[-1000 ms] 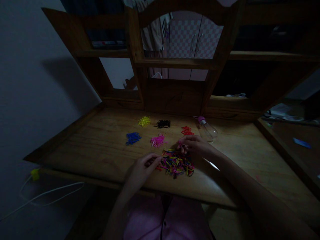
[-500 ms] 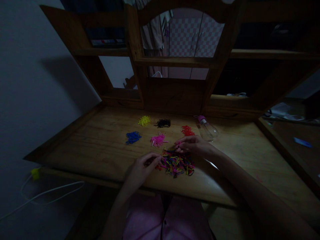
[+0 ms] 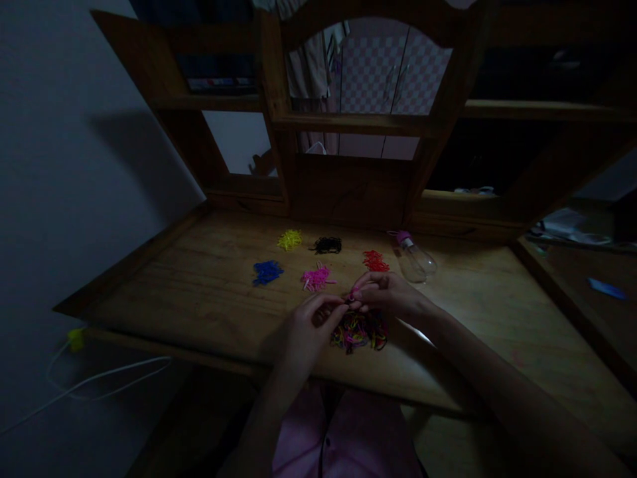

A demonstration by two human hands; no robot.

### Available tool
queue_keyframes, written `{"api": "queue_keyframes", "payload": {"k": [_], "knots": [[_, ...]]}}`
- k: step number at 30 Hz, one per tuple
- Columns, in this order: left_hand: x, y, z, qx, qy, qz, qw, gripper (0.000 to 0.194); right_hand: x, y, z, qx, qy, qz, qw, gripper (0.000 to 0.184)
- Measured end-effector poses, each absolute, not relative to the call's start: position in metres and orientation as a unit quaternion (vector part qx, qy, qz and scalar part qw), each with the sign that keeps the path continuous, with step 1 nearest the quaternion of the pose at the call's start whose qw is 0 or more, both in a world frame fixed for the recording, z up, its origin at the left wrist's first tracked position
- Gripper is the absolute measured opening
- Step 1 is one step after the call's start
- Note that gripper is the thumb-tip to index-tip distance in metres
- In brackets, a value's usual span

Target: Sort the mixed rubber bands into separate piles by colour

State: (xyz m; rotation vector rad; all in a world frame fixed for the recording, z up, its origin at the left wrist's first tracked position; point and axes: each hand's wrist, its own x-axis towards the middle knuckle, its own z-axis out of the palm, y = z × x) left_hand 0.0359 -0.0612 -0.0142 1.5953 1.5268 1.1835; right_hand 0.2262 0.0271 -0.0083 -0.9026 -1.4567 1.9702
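One yellow heap, one black heap, one red heap, one blue heap and one pink heap lie sorted mid-frame above the remaining mixed pile, where your right hand pinches a pink band, your left hand narrowed, hold unclear.

The mixed bands show pink, yellow and black; checkered doors seem pinkish.

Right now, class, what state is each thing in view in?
Mixed pile: loose, colours jumbled
Yellow pile: heaped
Black pile: heaped
Red pile: heaped
Blue pile: heaped
Pink pile: heaped
Clear bottle: capped, apparently lying down
Cupboard doors: shut
Right hand: pinching a pink band
Left hand: curled, grip unclear
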Motion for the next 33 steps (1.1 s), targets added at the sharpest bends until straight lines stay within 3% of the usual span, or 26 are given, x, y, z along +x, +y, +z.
{"api": "queue_keyframes", "payload": {"k": [9, 26, 33], "knots": [[0.049, -0.056, -0.014, 0.622, 0.589, 0.435, 0.278, 0.028, 0.223, 0.024, -0.009, -0.331, -0.487, 0.755, 0.287, 0.024], [0.045, -0.06, -0.013, 0.653, 0.592, 0.428, 0.202, 0.01, 0.218, 0.023, -0.021, -0.322, -0.442, 0.79, 0.276, 0.02], [0.045, -0.06, -0.01, 0.663, 0.591, 0.425, 0.177, 0.012, 0.217, 0.022, -0.023, -0.32, -0.422, 0.801, 0.279, 0.019]]}}
